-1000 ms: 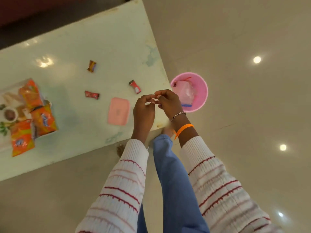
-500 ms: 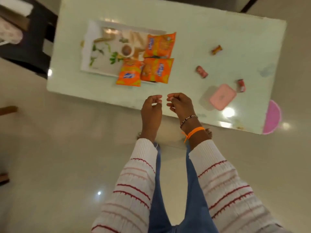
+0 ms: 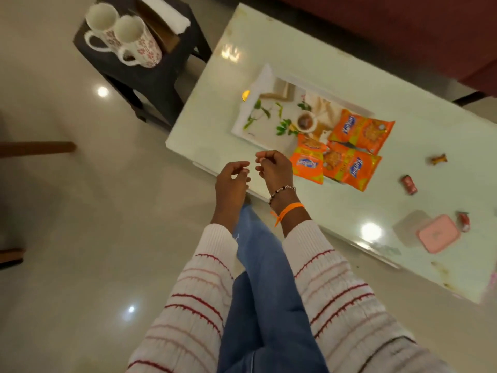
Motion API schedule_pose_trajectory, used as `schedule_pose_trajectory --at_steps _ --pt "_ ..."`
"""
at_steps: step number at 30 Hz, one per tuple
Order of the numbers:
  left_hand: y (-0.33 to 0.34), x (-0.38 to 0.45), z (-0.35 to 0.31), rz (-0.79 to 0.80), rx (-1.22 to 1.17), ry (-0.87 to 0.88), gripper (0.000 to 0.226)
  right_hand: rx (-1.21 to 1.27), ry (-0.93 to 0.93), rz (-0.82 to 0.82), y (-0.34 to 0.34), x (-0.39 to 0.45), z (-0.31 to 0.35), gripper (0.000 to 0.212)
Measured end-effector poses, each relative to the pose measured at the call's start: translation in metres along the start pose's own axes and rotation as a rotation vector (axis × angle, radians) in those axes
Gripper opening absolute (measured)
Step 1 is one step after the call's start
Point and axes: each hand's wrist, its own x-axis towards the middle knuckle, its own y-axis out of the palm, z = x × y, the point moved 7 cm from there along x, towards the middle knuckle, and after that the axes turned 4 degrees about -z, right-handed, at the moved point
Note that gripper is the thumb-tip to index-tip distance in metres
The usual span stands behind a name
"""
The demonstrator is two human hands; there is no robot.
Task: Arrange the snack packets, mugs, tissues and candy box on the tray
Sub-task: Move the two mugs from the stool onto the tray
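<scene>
Glossy pale-green table (image 3: 309, 63) bears a white leaf-printed tray (image 3: 258, 122); beside it, left hand (image 3: 231, 181) and right hand (image 3: 274, 168) hover, fingers loosely curled, empty.

tray (image 3: 248, 122) near corner under snack packets (image 3: 347, 149) | tissues (image 3: 166, 14) cut by top edge | candies (image 3: 409, 184) too blurry to ID

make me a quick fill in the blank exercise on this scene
1. The two mugs stand on a dark ____.
2. ____ orange snack packets lie at the tray's end.
3. The pink box has its lid ____.
4. Both hands hold ____.

Missing words: stool; three; on; nothing
</scene>
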Motion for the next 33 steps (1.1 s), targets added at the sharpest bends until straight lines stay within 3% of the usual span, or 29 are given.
schedule_pose_trajectory --at_steps 13,20,24,26,28,30,31,33 --pt "-0.091 0.155 -0.119 -0.058 -0.076 0.024 0.018 0.005 0.008 0.052 0.163 0.067 0.113 0.021" --pt "-0.182 0.244 -0.156 -0.222 -0.138 0.072 0.02 -0.116 -0.05 0.064 0.28 0.094 0.135 0.026" --pt "-0.249 0.307 -0.165 -0.321 -0.04 0.019 0.025 -0.117 0.033 0.035 0.353 0.097 0.125 0.026" --pt "-0.268 0.336 -0.169 -0.276 0.021 -0.012 0.031 -0.109 0.072 0.008 0.383 0.101 0.12 0.029" --pt "-0.274 0.364 -0.169 -0.156 0.056 -0.092 0.052 -0.136 0.104 -0.032 0.407 0.108 0.116 0.032" --pt "-0.278 0.39 -0.166 -0.053 0.119 -0.179 0.069 -0.158 0.102 -0.058 0.425 0.118 0.115 0.02" --pt "-0.279 0.4 -0.166 -0.015 0.172 -0.196 0.069 -0.182 0.097 -0.062 0.43 0.123 0.115 0.012" --pt "-0.28 0.42 -0.169 0.071 0.34 -0.184 0.054 -0.221 0.12 -0.079 0.439 0.133 0.113 0.021"
